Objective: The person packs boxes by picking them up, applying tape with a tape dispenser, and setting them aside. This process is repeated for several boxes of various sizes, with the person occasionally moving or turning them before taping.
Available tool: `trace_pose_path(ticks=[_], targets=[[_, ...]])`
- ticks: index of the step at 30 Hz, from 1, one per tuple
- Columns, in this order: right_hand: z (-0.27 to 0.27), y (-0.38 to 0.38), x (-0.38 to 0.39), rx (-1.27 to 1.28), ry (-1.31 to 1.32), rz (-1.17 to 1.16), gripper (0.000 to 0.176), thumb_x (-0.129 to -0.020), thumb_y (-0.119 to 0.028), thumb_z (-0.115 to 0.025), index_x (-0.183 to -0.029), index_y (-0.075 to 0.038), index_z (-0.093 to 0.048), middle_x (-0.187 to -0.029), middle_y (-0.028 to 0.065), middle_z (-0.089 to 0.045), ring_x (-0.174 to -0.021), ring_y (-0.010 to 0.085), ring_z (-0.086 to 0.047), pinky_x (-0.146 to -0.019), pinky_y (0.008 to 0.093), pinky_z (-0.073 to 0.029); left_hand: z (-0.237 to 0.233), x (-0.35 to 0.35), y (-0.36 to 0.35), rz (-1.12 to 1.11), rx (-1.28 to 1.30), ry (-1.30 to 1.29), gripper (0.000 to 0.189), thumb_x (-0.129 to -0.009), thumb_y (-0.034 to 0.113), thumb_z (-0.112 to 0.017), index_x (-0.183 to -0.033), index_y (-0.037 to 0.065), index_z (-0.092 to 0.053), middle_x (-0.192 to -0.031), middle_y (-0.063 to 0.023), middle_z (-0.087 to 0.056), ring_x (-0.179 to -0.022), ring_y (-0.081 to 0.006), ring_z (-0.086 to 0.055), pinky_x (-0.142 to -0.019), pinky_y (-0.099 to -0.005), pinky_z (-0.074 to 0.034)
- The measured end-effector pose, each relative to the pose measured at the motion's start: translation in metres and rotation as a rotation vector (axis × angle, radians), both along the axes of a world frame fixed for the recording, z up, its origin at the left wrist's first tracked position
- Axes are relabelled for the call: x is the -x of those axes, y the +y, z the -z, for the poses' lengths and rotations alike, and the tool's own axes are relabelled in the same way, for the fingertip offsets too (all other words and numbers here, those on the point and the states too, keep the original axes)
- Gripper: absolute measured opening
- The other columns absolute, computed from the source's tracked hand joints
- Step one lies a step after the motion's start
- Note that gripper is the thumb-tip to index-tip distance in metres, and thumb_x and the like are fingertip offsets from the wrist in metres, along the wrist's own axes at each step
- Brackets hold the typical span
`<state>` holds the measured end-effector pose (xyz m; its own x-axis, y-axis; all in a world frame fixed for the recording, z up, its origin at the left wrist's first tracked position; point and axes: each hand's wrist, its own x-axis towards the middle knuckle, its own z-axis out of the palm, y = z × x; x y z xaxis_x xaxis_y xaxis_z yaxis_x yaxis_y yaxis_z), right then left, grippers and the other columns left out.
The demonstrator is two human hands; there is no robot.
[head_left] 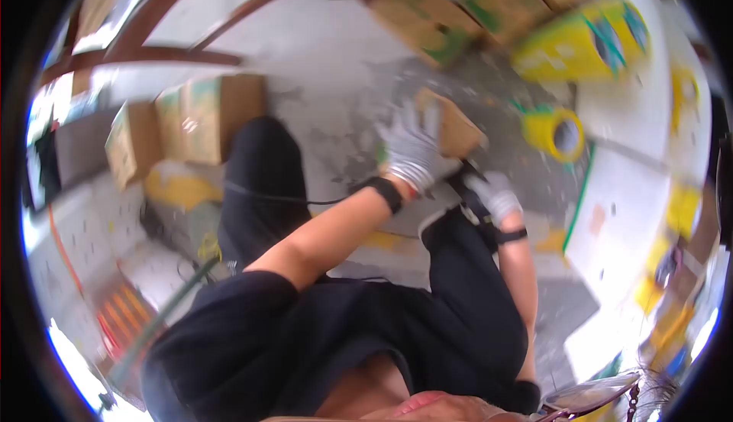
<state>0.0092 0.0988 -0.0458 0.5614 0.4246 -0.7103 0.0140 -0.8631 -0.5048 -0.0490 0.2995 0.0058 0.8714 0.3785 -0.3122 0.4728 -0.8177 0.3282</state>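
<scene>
My left hand (413, 147), in a grey-white knitted glove, reaches out with its fingers spread against the near side of a small cardboard box (460, 129). The box sits on the floor in front of my knees. My right hand (495, 197), gloved the same way, has its fingers curled round a dark handheld tool (466, 181) close to the box's lower edge. Motion blur hides what kind of tool it is. Black bands circle both wrists, and a black cable runs from the left one across my leg.
Cardboard boxes (202, 120) stand at left, with more boxes (427, 21) at the back. On the right are a yellow wrapped pack of tape rolls (580, 40), a yellow tape roll (553, 135) and white boxes (618, 223). A brown metal frame (164, 54) rises at upper left.
</scene>
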Motion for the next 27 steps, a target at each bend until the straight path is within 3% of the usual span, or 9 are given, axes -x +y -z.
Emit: trace_pose_path(ticks=[5, 9, 12, 14, 18, 22, 24, 25, 27], targets=[[0.018, -0.006, -0.002, -0.213, 0.113, 0.215, 0.045, -0.075, -0.038, -0.069, -0.07, 0.005, -0.062, -0.053, 0.0096, -0.05, -0.05, 0.0164, -0.043, -0.049, 0.0374, -0.035, 0.004, 0.008, -0.001, -0.039, 0.057, 0.103, 0.104, -0.054, 0.041, -0.077, -0.141, 0.014, -0.028, -0.126, -0.0253, -0.036, -0.12, -0.0404, -0.035, -0.096, -0.0637, -0.027], [-0.027, 0.05, -0.001, 0.2, 0.13, 0.185, 0.035, -0.08, -0.029, -0.065, -0.082, 0.006, -0.066, -0.073, 0.0041, -0.06, -0.065, 0.0127, -0.049, -0.059, 0.0314, -0.041, -0.019, -0.004, 0.039, -0.155, 0.109, 0.126, 0.105, -0.054, 0.036, -0.076, -0.142, 0.012, -0.025, -0.119, -0.026, -0.042, -0.114, -0.0407, -0.042, -0.092, -0.0592, -0.035], [-0.034, 0.013, 0.003, -0.223, 0.068, 0.296, 0.035, -0.082, -0.027, -0.063, -0.082, 0.008, -0.064, -0.073, 0.0078, -0.061, -0.06, 0.0144, -0.051, -0.058, 0.0318, -0.043, -0.089, 0.025, 0.1, -0.305, 0.284, -0.061, 0.103, -0.053, 0.033, -0.073, -0.14, 0.005, -0.025, -0.11, -0.0295, -0.049, -0.1, -0.0439, -0.053, -0.085, -0.0466, -0.046], [-0.053, 0.011, -0.001, -0.235, 0.216, 0.379, 0.034, -0.084, -0.028, -0.061, -0.083, 0.006, -0.065, -0.073, 0.0084, -0.062, -0.06, 0.0151, -0.054, -0.056, 0.0313, -0.043, -0.164, 0.06, 0.169, -0.355, 0.285, -0.152, 0.088, -0.061, 0.039, -0.072, -0.133, 0.006, -0.033, -0.105, -0.0304, -0.055, -0.101, -0.0401, -0.056, -0.086, -0.0431, -0.047], [-0.081, 0.041, -0.001, -0.349, 0.11, 0.228, 0.033, -0.085, -0.029, -0.06, -0.086, 0.004, -0.066, -0.069, 0.0068, -0.063, -0.056, 0.0143, -0.055, -0.054, 0.0304, -0.043, -0.225, 0.153, 0.302, -0.645, 0.949, -0.696, 0.062, -0.073, 0.013, -0.062, -0.131, 0.003, -0.044, -0.107, -0.0083, -0.059, -0.092, -0.0148, -0.059, -0.079, -0.0277, -0.048], [-0.062, 0.051, 0.007, -0.334, 0.091, 0.24, 0.038, -0.082, -0.033, -0.066, -0.081, 0.005, -0.062, -0.066, 0.0056, -0.058, -0.058, 0.0122, -0.047, -0.054, 0.0311, -0.04, -0.204, 0.22, 0.428, -0.669, 0.542, -0.533, 0.048, -0.074, 0.013, -0.062, -0.12, 0.001, -0.054, -0.108, -0.0067, -0.06, -0.093, -0.0143, -0.058, -0.083, -0.0277, -0.046], [-0.058, 0.048, 0.01, -0.312, 0.078, 0.181, 0.037, -0.083, -0.034, -0.065, -0.079, 0.003, -0.062, -0.066, 0.0056, -0.059, -0.058, 0.013, -0.051, -0.054, 0.0298, -0.041, -0.174, 0.244, 0.476, -0.664, -0.012, -0.268, 0.048, -0.072, 0.013, -0.063, -0.118, 0.003, -0.057, -0.109, -0.0069, -0.06, -0.096, -0.0161, -0.056, -0.088, -0.0284, -0.043], [-0.057, 0.048, 0.009, -0.301, 0.065, 0.123, 0.037, -0.084, -0.034, -0.064, -0.077, 0.002, -0.062, -0.066, 0.0056, -0.06, -0.058, 0.0138, -0.054, -0.054, 0.0285, -0.043, -0.171, 0.252, 0.503, -0.618, 0.066, -0.105, 0.057, -0.069, 0.018, -0.065, -0.123, 0.005, -0.052, -0.111, -0.0089, -0.06, -0.104, -0.0222, -0.055, -0.095, -0.0299, -0.039], [-0.07, 0.053, 0.011, -0.291, 0.119, 0.17, 0.037, -0.085, -0.035, -0.064, -0.077, 0.002, -0.062, -0.067, 0.0052, -0.059, -0.061, 0.0122, -0.053, -0.055, 0.0283, -0.043, -0.185, 0.216, 0.465, -0.576, -0.401, 0.201, 0.066, -0.069, 0.024, -0.064, -0.13, 0.007, -0.045, -0.12, -0.0155, -0.055, -0.116, -0.0289, -0.049, -0.099, -0.0327, -0.036]])
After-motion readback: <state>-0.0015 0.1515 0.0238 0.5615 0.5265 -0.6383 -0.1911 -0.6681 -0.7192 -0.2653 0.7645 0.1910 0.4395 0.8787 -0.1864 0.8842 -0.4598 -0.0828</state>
